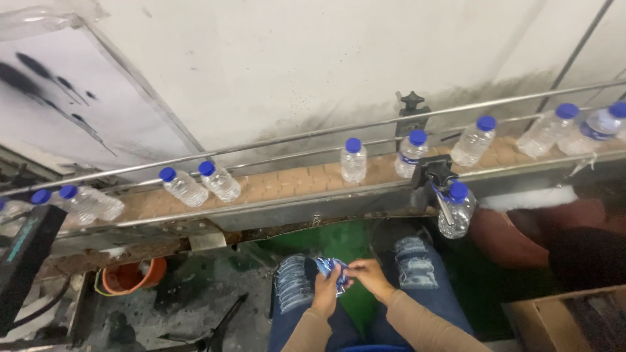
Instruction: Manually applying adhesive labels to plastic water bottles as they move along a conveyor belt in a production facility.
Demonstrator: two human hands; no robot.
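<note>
Both my hands meet over my lap, above my knees in ripped blue jeans. My left hand (325, 291) grips a small bunch of blue and white label sleeves (330, 267). My right hand (369, 274) pinches the same bunch from the right side. In front of me runs a conveyor belt (293, 180) carrying several clear plastic bottles with blue caps, such as one bottle (353, 160) near the middle. Another capped bottle (454, 210) hangs off the near rail, just right of my knees.
Metal guide rails (313, 134) run along the belt, with a black clamp knob (411, 102) behind. An orange bucket (127, 277) sits on the floor at left. A cardboard box (567, 319) stands at lower right, beside a reddish-brown container (521, 234). A black device (26, 254) leans at far left.
</note>
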